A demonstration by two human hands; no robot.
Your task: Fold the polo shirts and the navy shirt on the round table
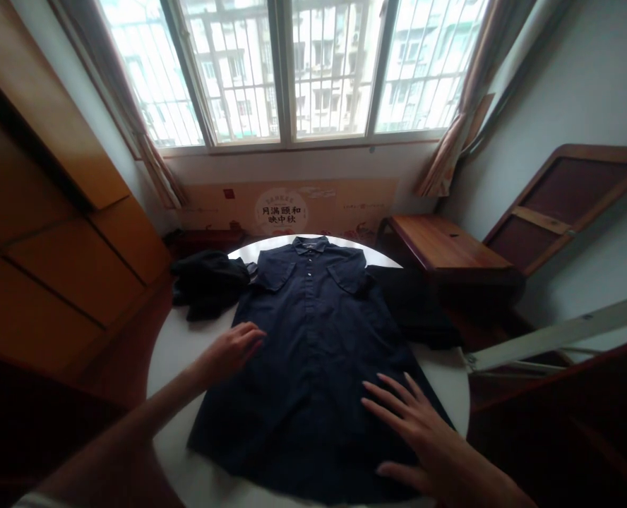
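A dark navy short-sleeved shirt lies spread front up, its collar at the far end and its hem toward me. Both sleeves are folded in over the upper front, and small pale buttons run down from the collar. My left hand is over the shirt's left edge, fingers loosely bent and slightly blurred, with nothing visible in them. Over the lower right part, my right hand has its fingers spread and holds nothing. Whether either hand touches the cloth, I cannot tell.
The shirt lies on a round white table. Bunched black cloth is at its far left, and folded black cloth at its right. Beyond stand a low wooden table and a printed panel. Wooden cabinets line the left.
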